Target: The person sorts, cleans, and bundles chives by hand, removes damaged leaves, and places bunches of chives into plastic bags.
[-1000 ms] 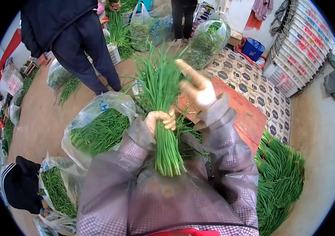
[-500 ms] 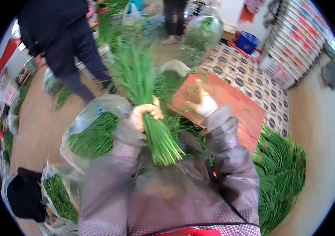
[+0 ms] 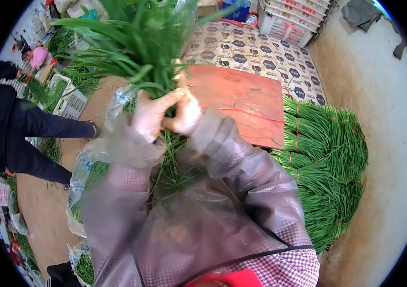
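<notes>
Leafy bunch of long flat green stalks (image 3: 139,48), blurred at the tips; held up in front of the chest, leaves fanned upward and leftward, just beside the left edge of a flat reddish board (image 3: 237,103); left hand (image 3: 150,114) wrapped around the lower part of the bunch; right hand (image 3: 187,112) close against left, at the same stalks, fingers partly hidden, cannot tell whether closed; loose thin green strands (image 3: 169,165) below both hands, over a translucent greyish plastic smock (image 3: 189,215); right of the board, heap of green bundles tied with orange bands (image 3: 323,162); beyond the board, beige sheet printed with dark hexagons (image 3: 237,45); far left, person in dark clothes (image 3: 19,126) near a white plastic basket (image 3: 73,105).
</notes>
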The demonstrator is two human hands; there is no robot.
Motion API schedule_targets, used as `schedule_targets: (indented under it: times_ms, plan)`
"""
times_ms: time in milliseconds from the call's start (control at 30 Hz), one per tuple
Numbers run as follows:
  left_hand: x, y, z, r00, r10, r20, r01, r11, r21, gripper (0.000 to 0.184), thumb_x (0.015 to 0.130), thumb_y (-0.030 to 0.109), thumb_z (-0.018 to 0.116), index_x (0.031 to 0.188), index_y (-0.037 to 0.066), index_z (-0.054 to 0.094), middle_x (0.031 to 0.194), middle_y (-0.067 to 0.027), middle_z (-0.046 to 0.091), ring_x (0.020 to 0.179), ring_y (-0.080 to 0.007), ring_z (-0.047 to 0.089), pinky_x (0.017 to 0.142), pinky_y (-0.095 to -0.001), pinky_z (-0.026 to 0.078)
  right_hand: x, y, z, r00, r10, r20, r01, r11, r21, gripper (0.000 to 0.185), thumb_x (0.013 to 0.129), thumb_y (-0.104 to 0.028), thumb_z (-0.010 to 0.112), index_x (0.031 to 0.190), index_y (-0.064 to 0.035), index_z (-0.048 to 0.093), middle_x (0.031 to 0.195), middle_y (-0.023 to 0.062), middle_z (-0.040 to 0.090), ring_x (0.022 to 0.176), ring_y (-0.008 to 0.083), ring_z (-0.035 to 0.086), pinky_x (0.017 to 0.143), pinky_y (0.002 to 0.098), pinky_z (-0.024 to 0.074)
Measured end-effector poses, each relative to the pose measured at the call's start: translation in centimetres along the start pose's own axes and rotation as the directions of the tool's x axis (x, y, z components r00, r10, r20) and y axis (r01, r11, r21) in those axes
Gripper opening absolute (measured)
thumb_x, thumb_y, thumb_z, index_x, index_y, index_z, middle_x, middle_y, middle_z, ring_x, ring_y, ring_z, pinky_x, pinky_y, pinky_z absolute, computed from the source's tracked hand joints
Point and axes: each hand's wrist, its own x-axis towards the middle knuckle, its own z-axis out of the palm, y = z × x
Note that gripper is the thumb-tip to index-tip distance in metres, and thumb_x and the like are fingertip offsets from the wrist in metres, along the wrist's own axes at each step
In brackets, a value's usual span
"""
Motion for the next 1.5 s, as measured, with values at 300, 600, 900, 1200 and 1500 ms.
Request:
schedule_targets:
  times_ms: [300,600,900,1200,1500]
  plan:
    - [1.9,-9.8,7.5,0.938,-0.327,0.116,0.340,0.934,-0.113,0.046,0.076,0.001,0.071,0.118,0.001,0.054,0.107,-0.0107,0.060,0.095,-0.0218,0.060,0.086,-0.0335,0.048,-7.3,11.7,-10.9,0.886,0.463,-0.003,-0.448,0.855,-0.262,0.075,0.063,-0.004,0.073,0.127,0.0017,0.035,0.107,0.0131,0.058,0.093,0.0261,0.060,0.079,0.0351,0.0510]
    - [7.7,-8.3,8.7,0.979,-0.182,0.096,0.201,0.946,-0.253,0.077,0.076,0.001,0.071,0.141,0.000,0.030,0.144,-0.0178,0.032,0.119,-0.0237,0.050,0.104,-0.0357,0.037,-1.3,8.1,-17.1,0.745,0.665,0.055,-0.550,0.566,0.614,0.042,0.066,0.006,0.070,0.106,0.0019,0.058,0.089,0.0086,0.063,0.076,0.0196,0.062,0.066,0.0341,0.0538]
    - [3.5,-2.0,-10.3,0.968,-0.186,-0.169,0.173,0.981,-0.088,0.062,0.089,0.023,0.059,0.141,0.003,0.033,0.140,-0.0139,0.042,0.126,-0.0254,0.043,0.108,-0.0385,0.032,-6.9,25.7,-16.9,0.628,0.763,-0.149,-0.642,0.401,-0.653,0.111,0.076,-0.044,0.067,0.146,0.0016,-0.006,0.143,0.0267,0.031,0.132,0.0403,0.032,0.107,0.0475,0.0270]
    - [-16.6,-1.2,-32.5,0.746,-0.192,-0.638,0.201,0.978,-0.060,0.055,0.089,0.025,0.060,0.138,0.008,0.041,0.138,-0.0063,0.045,0.121,-0.0228,0.048,0.100,-0.0363,0.038,-8.2,29.1,-21.8,0.524,0.846,-0.100,-0.839,0.491,-0.235,0.073,0.086,-0.054,0.057,0.139,-0.0071,0.038,0.127,0.0202,0.053,0.113,0.0323,0.054,0.093,0.0395,0.0444]
    - [-34.1,-7.9,-36.0,0.469,-0.015,-0.883,0.507,0.823,0.255,0.033,0.083,0.009,0.068,0.116,0.005,0.062,0.111,-0.0080,0.065,0.103,-0.0168,0.059,0.095,-0.0317,0.045,0.1,28.0,-20.6,0.958,0.287,-0.005,-0.271,0.900,-0.341,0.051,0.093,-0.025,0.057,0.134,0.0014,0.041,0.130,0.0139,0.050,0.112,0.0244,0.051,0.095,0.0338,0.0425]
